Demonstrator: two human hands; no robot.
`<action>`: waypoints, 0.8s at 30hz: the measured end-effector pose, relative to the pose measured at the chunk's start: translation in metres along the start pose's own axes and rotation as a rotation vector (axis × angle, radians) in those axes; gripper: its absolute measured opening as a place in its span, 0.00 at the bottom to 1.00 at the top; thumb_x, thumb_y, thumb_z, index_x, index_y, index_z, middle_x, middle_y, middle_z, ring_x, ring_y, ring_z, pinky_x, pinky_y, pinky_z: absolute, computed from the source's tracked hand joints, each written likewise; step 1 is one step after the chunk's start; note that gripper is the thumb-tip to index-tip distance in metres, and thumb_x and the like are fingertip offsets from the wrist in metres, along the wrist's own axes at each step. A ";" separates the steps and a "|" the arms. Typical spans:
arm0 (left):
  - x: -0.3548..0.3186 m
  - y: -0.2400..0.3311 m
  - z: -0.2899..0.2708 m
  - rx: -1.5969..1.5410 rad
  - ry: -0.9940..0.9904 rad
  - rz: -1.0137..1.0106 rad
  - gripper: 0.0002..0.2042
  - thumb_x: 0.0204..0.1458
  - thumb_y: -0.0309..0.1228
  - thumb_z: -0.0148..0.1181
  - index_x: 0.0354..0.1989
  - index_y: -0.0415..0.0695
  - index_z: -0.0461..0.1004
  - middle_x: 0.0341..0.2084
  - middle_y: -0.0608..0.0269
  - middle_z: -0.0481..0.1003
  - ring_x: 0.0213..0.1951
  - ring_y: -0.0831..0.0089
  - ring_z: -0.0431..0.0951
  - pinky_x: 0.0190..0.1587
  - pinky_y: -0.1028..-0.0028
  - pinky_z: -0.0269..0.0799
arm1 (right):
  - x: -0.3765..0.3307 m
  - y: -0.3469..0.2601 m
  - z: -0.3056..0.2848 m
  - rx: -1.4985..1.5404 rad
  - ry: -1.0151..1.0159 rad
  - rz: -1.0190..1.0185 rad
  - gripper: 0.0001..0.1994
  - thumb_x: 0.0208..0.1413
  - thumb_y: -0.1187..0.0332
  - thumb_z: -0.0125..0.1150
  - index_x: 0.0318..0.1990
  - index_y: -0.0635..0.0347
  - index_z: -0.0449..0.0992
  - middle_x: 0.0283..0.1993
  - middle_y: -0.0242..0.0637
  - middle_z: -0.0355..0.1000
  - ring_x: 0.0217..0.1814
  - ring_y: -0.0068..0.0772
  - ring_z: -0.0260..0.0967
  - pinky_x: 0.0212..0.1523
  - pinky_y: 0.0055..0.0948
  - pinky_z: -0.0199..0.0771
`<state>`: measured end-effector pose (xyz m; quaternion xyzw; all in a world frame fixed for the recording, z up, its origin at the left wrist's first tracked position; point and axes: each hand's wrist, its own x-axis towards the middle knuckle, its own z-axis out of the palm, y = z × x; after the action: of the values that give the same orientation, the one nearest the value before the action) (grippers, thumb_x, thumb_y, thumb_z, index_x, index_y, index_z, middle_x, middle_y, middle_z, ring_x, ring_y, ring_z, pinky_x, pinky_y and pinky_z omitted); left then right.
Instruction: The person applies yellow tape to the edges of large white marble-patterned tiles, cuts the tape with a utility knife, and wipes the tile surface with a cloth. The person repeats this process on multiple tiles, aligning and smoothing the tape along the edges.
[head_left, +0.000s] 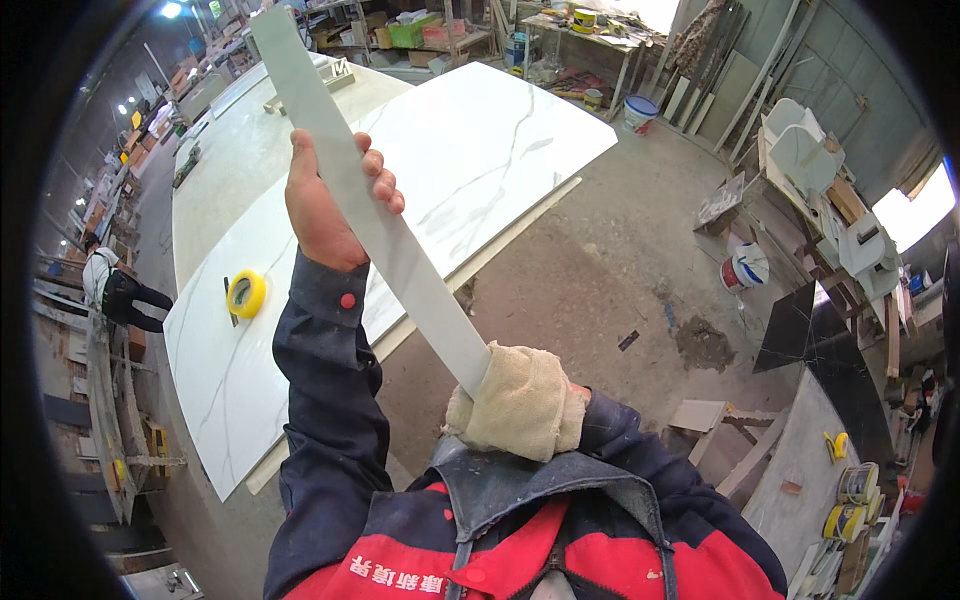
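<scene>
White veined slab point(470, 130), cluttered workshop point(610, 235), strip point(425, 295) in hand point(322, 212)

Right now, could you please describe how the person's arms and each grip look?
The left sleeve is dark navy and creased, its cuff bearing a round red snap. The right sleeve is dark navy too. The left grip wears no glove; the right grip is mostly hidden, so its details are unclear.

The left grip point(328, 215) holds a pale strip point(428, 285) — beige cloth point(528, 405) at its lower end.
</scene>
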<state>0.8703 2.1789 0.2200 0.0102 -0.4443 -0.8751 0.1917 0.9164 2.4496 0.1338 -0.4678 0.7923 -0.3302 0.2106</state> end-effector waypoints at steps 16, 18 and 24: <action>0.035 0.138 -0.069 0.156 0.059 0.382 0.33 0.69 0.60 0.29 0.48 0.38 0.67 0.30 0.61 0.67 0.30 0.66 0.68 0.35 0.63 0.69 | -0.103 0.151 0.028 -0.231 0.431 -0.233 0.02 0.55 0.71 0.64 0.35 0.52 0.81 0.39 0.30 0.79 0.43 0.32 0.77 0.44 0.30 0.79; 0.029 0.144 -0.044 0.208 0.060 0.374 0.34 0.69 0.61 0.30 0.48 0.38 0.68 0.30 0.61 0.68 0.30 0.66 0.69 0.36 0.63 0.69 | -0.110 0.185 0.000 -0.246 0.667 -0.393 0.04 0.59 0.74 0.63 0.40 0.57 0.82 0.42 0.28 0.80 0.46 0.27 0.77 0.48 0.28 0.79; -0.013 0.043 0.010 0.178 0.027 0.202 0.35 0.66 0.65 0.37 0.48 0.40 0.69 0.28 0.60 0.70 0.26 0.64 0.73 0.31 0.61 0.73 | -0.023 0.119 -0.081 0.692 0.429 -0.579 0.15 0.60 0.72 0.66 0.54 0.61 0.77 0.51 0.34 0.78 0.52 0.30 0.76 0.54 0.31 0.81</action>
<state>0.8946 2.1687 0.2576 -0.0058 -0.5163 -0.8082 0.2831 0.8033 2.5376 0.1049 -0.4929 0.4992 -0.7075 0.0855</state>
